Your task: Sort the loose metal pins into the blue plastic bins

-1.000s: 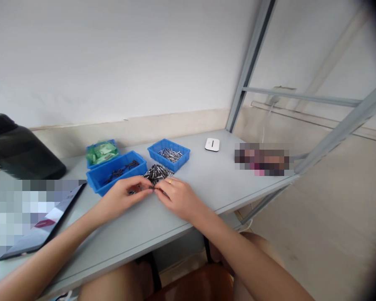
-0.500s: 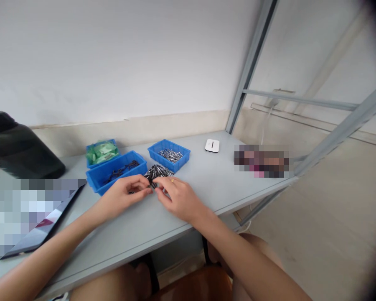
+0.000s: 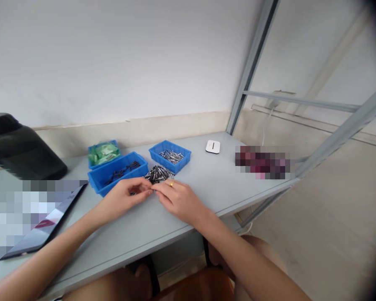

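My left hand (image 3: 127, 194) and my right hand (image 3: 180, 200) meet at their fingertips just in front of a pile of thin metal pieces (image 3: 158, 172), silver and dark. Both are closed in a pinch, and whatever lies between the fingers is too small or hidden to make out. A ring sits on a finger of my right hand. Behind my left hand, a blue tray (image 3: 97, 184) holds dark screw-like pieces (image 3: 122, 172). Farther back, a second blue tray (image 3: 182, 165) contains slim silver metal pieces (image 3: 172, 156).
A third blue tray (image 3: 92, 163) with a green plastic bag (image 3: 104, 153) stands near the wall. To the left are a dark bottle (image 3: 31, 146) and a partly blurred flat device (image 3: 58, 221). A white square gadget (image 3: 213, 146) lies right on the grey table (image 3: 225, 179), near a metal frame post (image 3: 252, 67).
The fingertips of my two hands have come together; a small gap showed between them before. My right index finger has straightened toward my left hand. The trays have stayed in place.
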`<state>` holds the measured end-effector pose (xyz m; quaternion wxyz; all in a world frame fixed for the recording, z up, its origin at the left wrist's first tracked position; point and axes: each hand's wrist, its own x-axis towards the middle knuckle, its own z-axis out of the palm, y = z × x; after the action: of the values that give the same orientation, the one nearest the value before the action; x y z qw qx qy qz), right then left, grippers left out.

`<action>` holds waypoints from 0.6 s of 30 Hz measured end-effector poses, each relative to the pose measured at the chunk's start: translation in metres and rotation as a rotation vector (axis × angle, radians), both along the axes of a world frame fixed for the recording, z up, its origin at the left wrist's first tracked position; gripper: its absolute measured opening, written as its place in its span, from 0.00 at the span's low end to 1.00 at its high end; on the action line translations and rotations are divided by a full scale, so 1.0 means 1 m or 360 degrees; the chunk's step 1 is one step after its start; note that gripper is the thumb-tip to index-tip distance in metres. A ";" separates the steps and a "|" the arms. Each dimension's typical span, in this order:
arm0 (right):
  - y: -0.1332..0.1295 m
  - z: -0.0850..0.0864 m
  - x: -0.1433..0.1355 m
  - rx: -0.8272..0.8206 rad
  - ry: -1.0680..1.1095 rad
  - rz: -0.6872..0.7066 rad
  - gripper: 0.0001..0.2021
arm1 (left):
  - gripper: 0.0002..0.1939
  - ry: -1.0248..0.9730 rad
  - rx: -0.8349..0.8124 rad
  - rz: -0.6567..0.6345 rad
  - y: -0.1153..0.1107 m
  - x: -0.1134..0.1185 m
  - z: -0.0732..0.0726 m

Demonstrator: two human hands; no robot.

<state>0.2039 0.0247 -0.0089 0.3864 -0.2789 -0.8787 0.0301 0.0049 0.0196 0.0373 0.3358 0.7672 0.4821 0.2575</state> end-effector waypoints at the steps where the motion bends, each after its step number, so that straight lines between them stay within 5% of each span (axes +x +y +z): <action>1: 0.000 0.000 0.000 0.0002 -0.0008 0.0005 0.11 | 0.11 0.0010 0.0002 -0.0004 0.000 0.000 0.000; 18: -0.003 0.007 0.001 0.0128 0.0092 0.0087 0.09 | 0.11 -0.0201 -0.0357 -0.0069 0.000 -0.008 -0.002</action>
<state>0.2049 0.0218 -0.0016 0.4214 -0.2380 -0.8750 0.0133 -0.0031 0.0199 0.0354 0.4546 0.7173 0.4690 0.2426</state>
